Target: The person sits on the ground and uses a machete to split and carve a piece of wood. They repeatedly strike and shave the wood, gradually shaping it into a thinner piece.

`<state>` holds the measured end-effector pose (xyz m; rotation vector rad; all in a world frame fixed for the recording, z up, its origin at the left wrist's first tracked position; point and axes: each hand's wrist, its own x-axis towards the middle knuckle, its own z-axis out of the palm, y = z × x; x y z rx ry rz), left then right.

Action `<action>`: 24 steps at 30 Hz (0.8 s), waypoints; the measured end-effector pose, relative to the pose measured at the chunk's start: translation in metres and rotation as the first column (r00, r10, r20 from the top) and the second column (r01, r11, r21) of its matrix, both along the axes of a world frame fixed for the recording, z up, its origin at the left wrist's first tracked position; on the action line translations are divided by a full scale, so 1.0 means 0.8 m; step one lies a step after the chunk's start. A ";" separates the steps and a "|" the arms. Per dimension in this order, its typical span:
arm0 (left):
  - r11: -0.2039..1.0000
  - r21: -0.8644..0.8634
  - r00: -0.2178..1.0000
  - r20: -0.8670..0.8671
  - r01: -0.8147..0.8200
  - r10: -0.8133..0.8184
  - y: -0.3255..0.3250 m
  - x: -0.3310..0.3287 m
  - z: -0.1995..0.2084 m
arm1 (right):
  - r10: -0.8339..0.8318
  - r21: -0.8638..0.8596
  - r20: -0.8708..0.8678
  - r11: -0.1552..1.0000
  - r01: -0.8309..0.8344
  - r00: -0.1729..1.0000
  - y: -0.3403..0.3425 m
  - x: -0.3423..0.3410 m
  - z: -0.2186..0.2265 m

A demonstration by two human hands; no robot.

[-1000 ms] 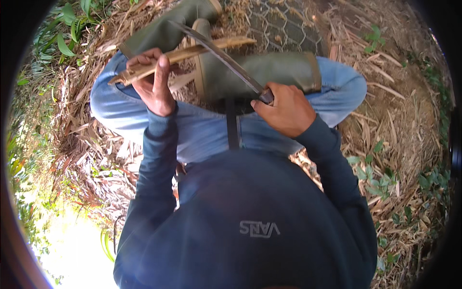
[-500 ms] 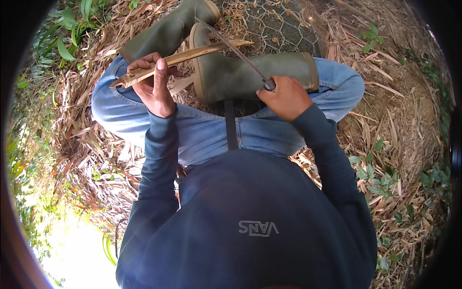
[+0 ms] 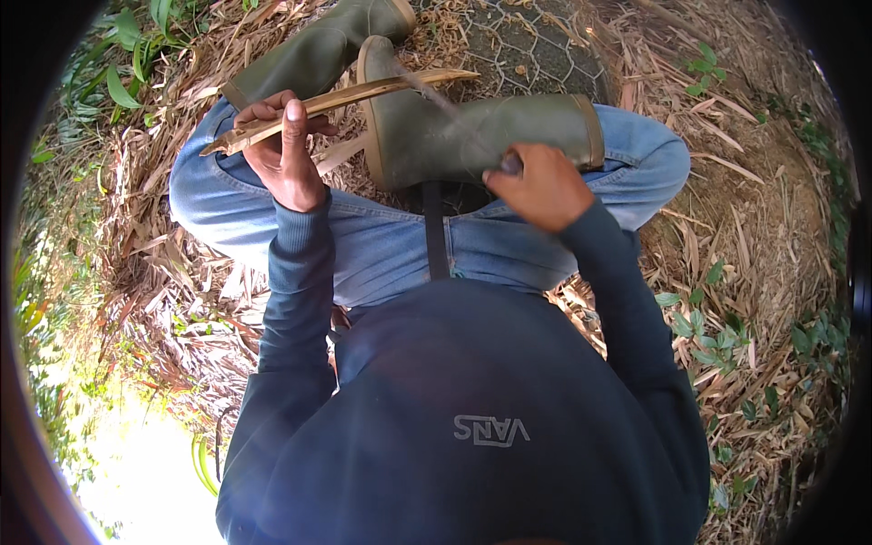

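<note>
Split stick (image 3: 363,92): held aslant above the crossed legs, its near end by the left knee, its tapered far end over the boots.
Sweatshirt (image 3: 454,381): dark blue, nearest the camera, its sleeves reaching to both wrists.
Right hand (image 3: 545,186): fingers closed firmly around a knife's dark handle (image 3: 511,163).
Blade (image 3: 436,98): blurred, crossing the Split stick toward its far end; whether they touch, I cannot tell.
Left hand (image 3: 289,150): pinching the Split stick, thumb on the near side, fingers around the far side.
Jeans (image 3: 381,254): blue, knees spread, a dark strap (image 3: 435,232) between the thighs.
Right boot (image 3: 481,136): green, tan-rimmed, lying sideways, a leg of the jeans running into its top.
Left boot (image 3: 309,59): farther out, likewise filled by the other leg.
Wire mesh (image 3: 536,45): beyond the boots, wood shavings scattered over it.
</note>
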<state>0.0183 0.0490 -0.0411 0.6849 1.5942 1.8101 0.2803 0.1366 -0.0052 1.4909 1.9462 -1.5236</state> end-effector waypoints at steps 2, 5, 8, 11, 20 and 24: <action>1.000 -0.002 1.000 0.018 0.011 -0.011 0.004 0.000 0.002 | -0.094 0.004 0.097 0.996 0.094 0.991 0.008 0.003 -0.034; 1.000 -0.002 1.000 -0.001 0.019 -0.019 0.005 -0.003 -0.001 | 0.030 0.054 -0.022 0.998 -0.029 0.999 0.004 -0.001 -0.009; 1.000 0.002 1.000 -0.017 -0.024 0.024 0.005 -0.004 -0.004 | 0.035 0.091 -0.028 0.995 -0.032 0.999 -0.001 0.008 -0.020; 1.000 -0.003 1.000 0.003 -0.001 0.001 0.006 -0.003 -0.003 | -0.085 -0.057 0.078 0.994 0.089 0.993 0.014 0.003 -0.023; 1.000 0.016 1.000 -0.016 0.012 -0.012 0.008 -0.004 -0.003 | 0.005 0.040 0.117 0.999 -0.010 0.993 0.018 0.010 -0.027; 1.000 0.002 1.000 0.013 -0.016 0.016 0.015 -0.007 -0.007 | 0.006 0.043 -0.050 0.999 -0.004 0.999 0.010 0.018 -0.018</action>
